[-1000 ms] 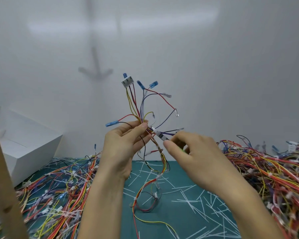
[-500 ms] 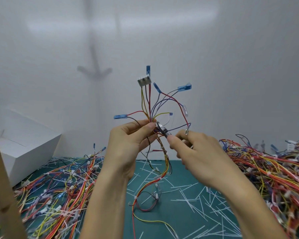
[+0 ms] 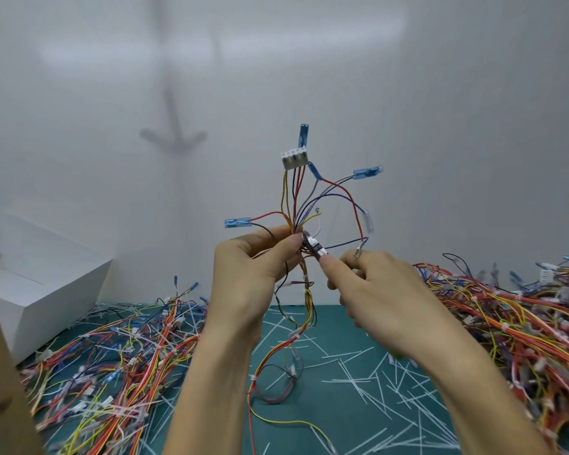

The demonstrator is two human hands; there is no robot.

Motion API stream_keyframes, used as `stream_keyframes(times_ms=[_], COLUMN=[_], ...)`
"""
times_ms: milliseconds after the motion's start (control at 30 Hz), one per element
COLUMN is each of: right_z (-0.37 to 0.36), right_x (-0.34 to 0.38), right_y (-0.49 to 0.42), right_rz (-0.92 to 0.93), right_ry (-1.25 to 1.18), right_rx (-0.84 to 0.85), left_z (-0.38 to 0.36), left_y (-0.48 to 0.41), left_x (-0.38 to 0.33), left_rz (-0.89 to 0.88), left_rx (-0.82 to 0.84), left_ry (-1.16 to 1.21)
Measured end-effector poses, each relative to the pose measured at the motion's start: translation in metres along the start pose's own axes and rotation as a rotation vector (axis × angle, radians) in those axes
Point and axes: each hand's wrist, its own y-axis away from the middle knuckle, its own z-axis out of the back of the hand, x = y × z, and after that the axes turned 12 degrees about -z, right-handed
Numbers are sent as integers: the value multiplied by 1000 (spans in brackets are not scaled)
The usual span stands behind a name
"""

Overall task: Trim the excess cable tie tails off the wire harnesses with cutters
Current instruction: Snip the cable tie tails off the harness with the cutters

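A plain white wall (image 3: 440,93) forms the background; a green cutting mat (image 3: 339,323) covers the work surface.

At far left, a brown slanted strip (image 3: 0,372) crosses the lower corner of the view, and a white box (image 3: 46,277) stands against the wall. A loose pile of multicoloured harnesses (image 3: 112,372) lies on the mat beside the box.

At centre, the left hand (image 3: 247,277) is raised above the mat. Its thumb and fingers are curled and pinch the wire harness (image 3: 296,198) at the bundle point. Above the grip, the wires fan upward to a white connector (image 3: 294,158) and several blue terminals (image 3: 238,222). Below the grip, the remainder of the harness hangs down and loops onto the mat.

The right hand (image 3: 381,297) is curled round the cutters (image 3: 312,246), with the handles hidden in the palm. The cutter nose touches the bundle just beside the left fingertips. Whether the blades are closed cannot be told.

Cut white tie tails (image 3: 375,382) lie scattered across the mat below both hands. At right, a second, larger heap of harnesses (image 3: 523,323) covers the mat up to the wall.
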Motion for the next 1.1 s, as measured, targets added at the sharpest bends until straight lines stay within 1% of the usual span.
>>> stream_keyframes(times_ms=[133, 233, 733, 1100], right_z=[0, 1, 5, 5], right_x=[0, 1, 0, -1], right_y=[-1, -1, -1, 0], right_rz=[-10, 2, 13, 10], right_ry=[-47, -65, 9, -37], right_rx=[33, 37, 34, 13], left_z=[-1, -3, -13, -15], left_y=[0, 1, 3, 5], left_x=[0, -1, 4, 4], left_rz=[-15, -22, -57, -31], left_rx=[18, -3, -53, -52], left_ry=[-15, -11, 16, 17])
